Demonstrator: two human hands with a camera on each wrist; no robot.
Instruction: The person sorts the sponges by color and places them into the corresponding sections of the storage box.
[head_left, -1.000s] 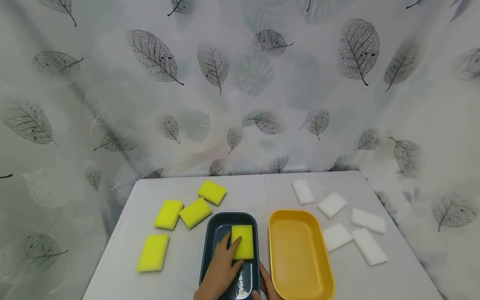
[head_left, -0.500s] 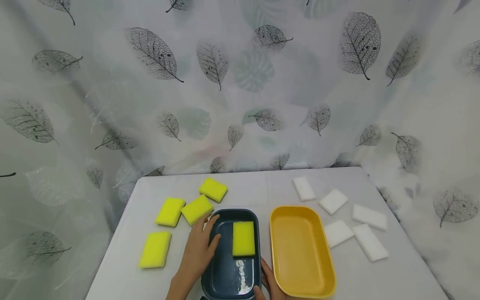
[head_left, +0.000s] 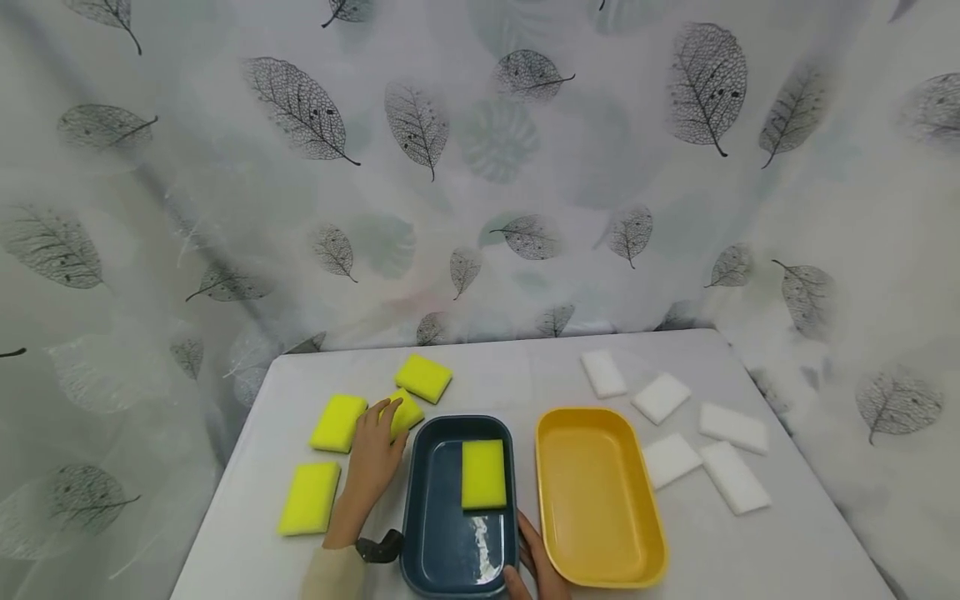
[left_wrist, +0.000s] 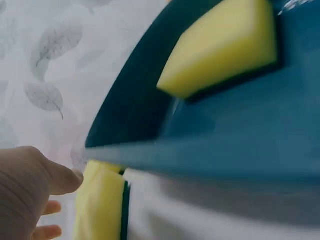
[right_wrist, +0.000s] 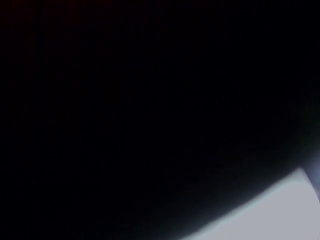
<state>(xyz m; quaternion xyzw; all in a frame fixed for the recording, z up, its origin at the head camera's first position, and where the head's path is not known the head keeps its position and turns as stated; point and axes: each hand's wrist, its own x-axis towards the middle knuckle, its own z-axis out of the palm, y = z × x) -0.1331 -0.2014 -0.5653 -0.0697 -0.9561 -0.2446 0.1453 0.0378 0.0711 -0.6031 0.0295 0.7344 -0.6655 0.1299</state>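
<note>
My left hand (head_left: pixel 372 454) reaches over a yellow sponge (head_left: pixel 407 412) left of the dark blue tray (head_left: pixel 441 533), partly covering it in the head view. In the left wrist view the thumb (left_wrist: pixel 65 179) is beside that sponge (left_wrist: pixel 102 205), with fingers spread apart. Another yellow sponge (head_left: pixel 483 475), dark on its underside, lies inside the blue tray near its right wall. My right hand (head_left: pixel 543 563) grips the tray's right side near the front, thumb at the rim and fingers along the outer wall. The right wrist view is almost wholly dark.
More yellow sponges (head_left: pixel 309 498) lie on the left of the white table (head_left: pixel 240 550). A yellow tray (head_left: pixel 600 500) stands right of the blue one. Several white sponges (head_left: pixel 733 477) are scattered on the right. A leaf-printed curtain (head_left: pixel 480 183) hangs behind the table.
My left hand has left the sponge in the blue tray, passed over the tray's left rim and come to the sponge outside. The right hand keeps its grip on the tray.
</note>
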